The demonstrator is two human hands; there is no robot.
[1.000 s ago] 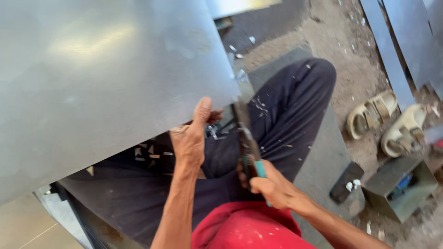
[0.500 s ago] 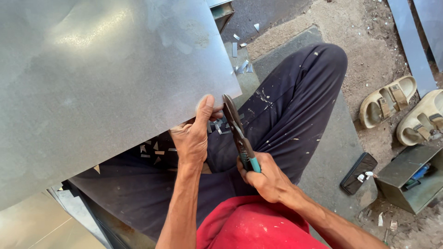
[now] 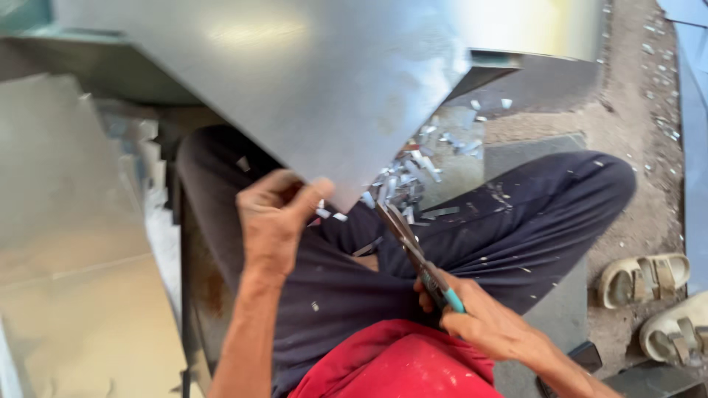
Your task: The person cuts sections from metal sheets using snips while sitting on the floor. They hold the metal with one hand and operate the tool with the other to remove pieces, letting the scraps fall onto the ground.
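A large grey metal sheet (image 3: pixel 295 81) fills the upper part of the head view, one corner pointing down over my lap. My left hand (image 3: pixel 273 217) pinches that sheet near its lower corner, thumb on top. My right hand (image 3: pixel 479 320) grips tin snips (image 3: pixel 413 250) with teal handles; their dark blades point up towards the sheet's corner and sit just below its edge. I sit with legs in dark trousers (image 3: pixel 516 214) folded under the sheet, a red shirt at the bottom.
Small metal offcuts (image 3: pixel 420 173) litter the ground between my legs. More flat metal sheets (image 3: pixel 74 265) lie at the left. A pair of pale sandals (image 3: pixel 656 295) rests at the right on dirt ground.
The sheet has swung so its corner now points down towards my lap. My left hand shifted along the edge, and the snips sit lower, just off the sheet. The camera view turned left.
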